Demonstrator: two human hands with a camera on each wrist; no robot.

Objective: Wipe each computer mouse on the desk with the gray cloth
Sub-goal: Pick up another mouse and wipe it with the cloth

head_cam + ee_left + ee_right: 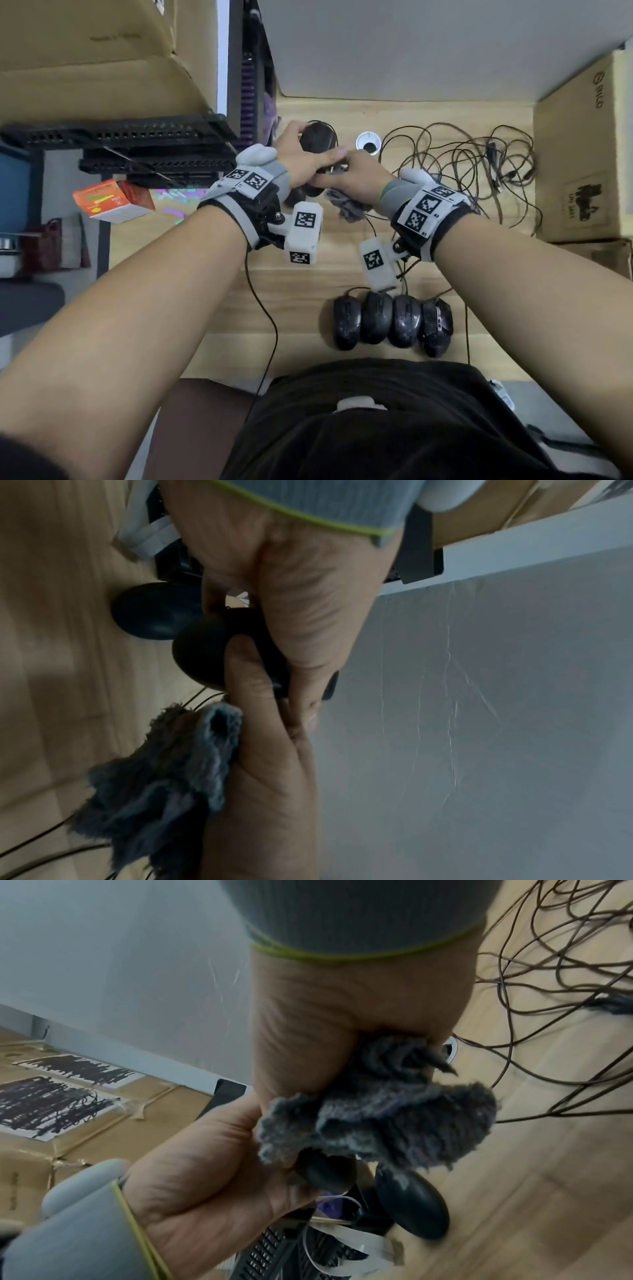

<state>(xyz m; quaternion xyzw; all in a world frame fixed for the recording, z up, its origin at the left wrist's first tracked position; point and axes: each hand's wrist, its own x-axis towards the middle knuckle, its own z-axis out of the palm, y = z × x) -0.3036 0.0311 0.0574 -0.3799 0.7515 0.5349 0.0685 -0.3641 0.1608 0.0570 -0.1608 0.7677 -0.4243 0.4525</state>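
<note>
My left hand (301, 161) grips a black mouse (317, 138) and holds it up off the wooden desk (291, 284) at the back. In the left wrist view the same mouse (205, 656) sits in the left hand (301, 615). My right hand (359, 178) clutches the bunched gray cloth (347, 205) right next to it, thumb against the mouse. The right wrist view shows the cloth (377, 1118) pressed onto the held mouse (325, 1172) by the right hand (342, 1001). Another black mouse (154, 612) lies on the desk below. Several black mice (390, 322) lie in a row at the front edge.
A tangle of thin cables (479, 164) covers the desk's back right, beside a round cable grommet (368, 142). A cardboard box (582, 154) stands at the right. Stacked black keyboards (137, 147) and an orange carton (113, 202) lie left. A dark tower (253, 85) stands behind.
</note>
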